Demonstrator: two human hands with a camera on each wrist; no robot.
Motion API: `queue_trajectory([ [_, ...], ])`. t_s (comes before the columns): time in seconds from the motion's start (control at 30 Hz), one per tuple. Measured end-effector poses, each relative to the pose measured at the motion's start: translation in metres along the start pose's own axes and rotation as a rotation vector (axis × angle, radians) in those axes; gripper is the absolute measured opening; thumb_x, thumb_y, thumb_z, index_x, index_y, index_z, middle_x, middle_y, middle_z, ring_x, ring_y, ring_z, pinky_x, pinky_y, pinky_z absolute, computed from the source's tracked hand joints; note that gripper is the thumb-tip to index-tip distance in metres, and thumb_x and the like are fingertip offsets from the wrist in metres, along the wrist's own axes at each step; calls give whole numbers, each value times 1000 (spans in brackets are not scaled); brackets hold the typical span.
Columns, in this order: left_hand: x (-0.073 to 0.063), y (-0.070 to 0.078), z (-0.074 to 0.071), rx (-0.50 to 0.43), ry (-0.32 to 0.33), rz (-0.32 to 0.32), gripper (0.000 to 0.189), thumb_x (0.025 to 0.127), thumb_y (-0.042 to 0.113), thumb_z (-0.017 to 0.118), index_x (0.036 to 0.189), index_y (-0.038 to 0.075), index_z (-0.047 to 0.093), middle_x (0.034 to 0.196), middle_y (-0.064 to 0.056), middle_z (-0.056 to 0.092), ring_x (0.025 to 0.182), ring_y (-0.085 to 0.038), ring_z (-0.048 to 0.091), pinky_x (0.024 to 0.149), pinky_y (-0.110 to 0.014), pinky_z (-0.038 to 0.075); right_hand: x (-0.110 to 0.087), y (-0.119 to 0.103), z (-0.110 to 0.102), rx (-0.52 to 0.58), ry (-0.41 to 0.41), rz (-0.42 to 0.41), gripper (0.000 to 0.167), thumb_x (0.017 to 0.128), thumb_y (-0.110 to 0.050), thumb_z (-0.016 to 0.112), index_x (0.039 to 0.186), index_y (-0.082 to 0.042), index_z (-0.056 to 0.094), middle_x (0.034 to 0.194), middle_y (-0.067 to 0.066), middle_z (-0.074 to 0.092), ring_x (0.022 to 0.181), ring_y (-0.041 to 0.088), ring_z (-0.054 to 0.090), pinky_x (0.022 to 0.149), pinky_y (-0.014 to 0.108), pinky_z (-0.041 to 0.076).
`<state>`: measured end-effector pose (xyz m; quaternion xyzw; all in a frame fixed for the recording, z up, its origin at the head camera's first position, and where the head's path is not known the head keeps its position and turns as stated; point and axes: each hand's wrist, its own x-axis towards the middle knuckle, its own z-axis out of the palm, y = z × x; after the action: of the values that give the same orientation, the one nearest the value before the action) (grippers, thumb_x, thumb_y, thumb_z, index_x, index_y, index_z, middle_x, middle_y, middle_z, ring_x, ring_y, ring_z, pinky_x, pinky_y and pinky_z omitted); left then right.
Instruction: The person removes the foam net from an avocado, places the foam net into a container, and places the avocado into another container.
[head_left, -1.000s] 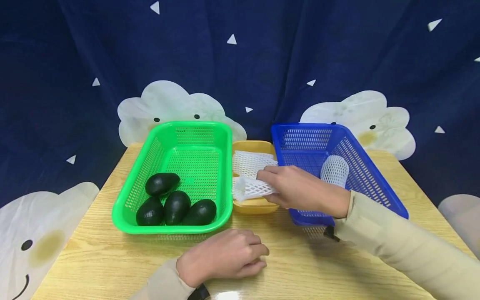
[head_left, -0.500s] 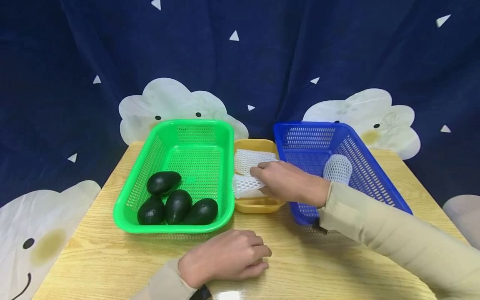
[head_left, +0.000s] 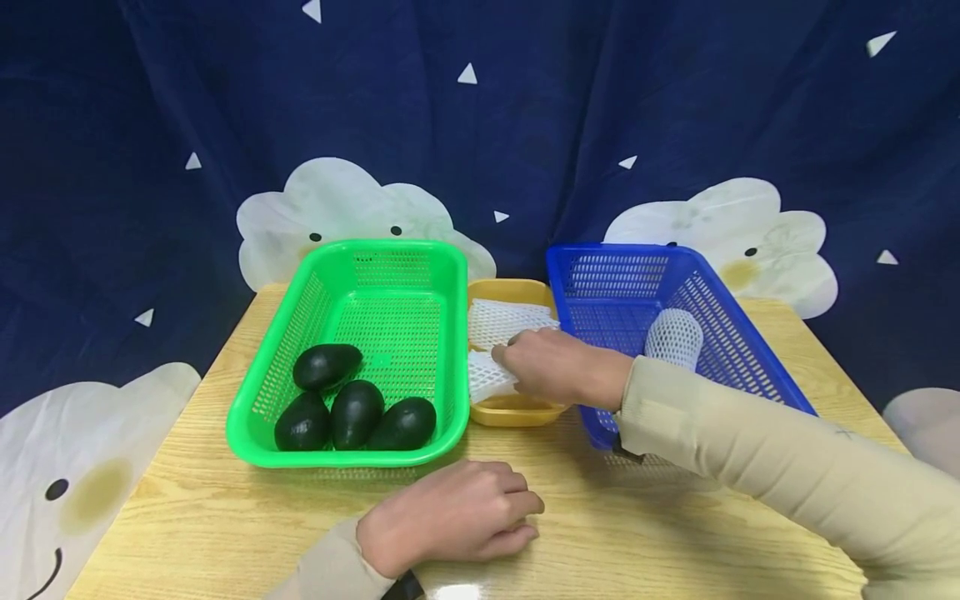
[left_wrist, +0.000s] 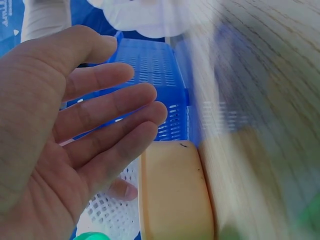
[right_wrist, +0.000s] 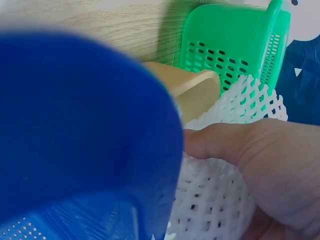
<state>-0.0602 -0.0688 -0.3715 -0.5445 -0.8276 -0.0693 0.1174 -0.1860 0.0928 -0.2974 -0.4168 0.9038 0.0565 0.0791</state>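
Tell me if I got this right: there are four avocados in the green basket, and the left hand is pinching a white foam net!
Not quite: the right hand is pinching the white foam net. The head view shows it. The left hand holds nothing. The rest is right: four avocados are in the green basket.
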Motion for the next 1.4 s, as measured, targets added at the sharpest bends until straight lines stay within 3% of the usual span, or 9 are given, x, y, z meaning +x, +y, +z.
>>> queue_trajectory([
  [0.37,-1,0,-1,3,-8,-8,16,101,34,62,103,21,72,91,14,72,83,-2,67,76,-17,55,4,1,-2,25,-87,19,16,92,-12,74,108,-10,69,89,7,72,71,19,63,63,34,53],
  [0.63,-1,0,-1,5,-7,-9,17,102,35,62,104,21,72,92,14,72,83,-2,67,76,-17,55,7,-2,-5,38,-139,18,19,92,-13,74,110,-10,69,91,6,72,74,20,64,66,35,54],
  [0.87,0,0,-1,-6,-22,-17,17,102,34,62,106,21,72,94,14,72,85,-2,68,78,-17,56,10,-2,-9,78,-232,29,38,92,-27,76,124,-12,62,104,7,73,89,22,68,81,40,58],
  [1.0,0,0,-1,-3,-21,-15,17,101,34,63,105,21,72,93,14,72,85,-2,68,78,-18,56,11,0,-11,101,-262,45,42,92,-32,76,127,-14,61,104,5,73,88,20,66,81,38,57],
  [1.23,0,1,-3,1,-33,-13,18,103,36,60,105,21,71,94,14,71,85,-2,67,77,-17,55,8,6,-18,132,-252,-2,40,88,-35,79,118,-14,63,95,0,70,81,16,63,72,30,52],
  [1.4,-1,1,-3,0,-26,-18,17,102,35,61,104,21,72,92,15,71,84,-2,67,77,-17,55,4,8,-29,123,-248,-38,49,88,-36,79,128,-12,64,100,1,72,85,16,63,76,32,54],
])
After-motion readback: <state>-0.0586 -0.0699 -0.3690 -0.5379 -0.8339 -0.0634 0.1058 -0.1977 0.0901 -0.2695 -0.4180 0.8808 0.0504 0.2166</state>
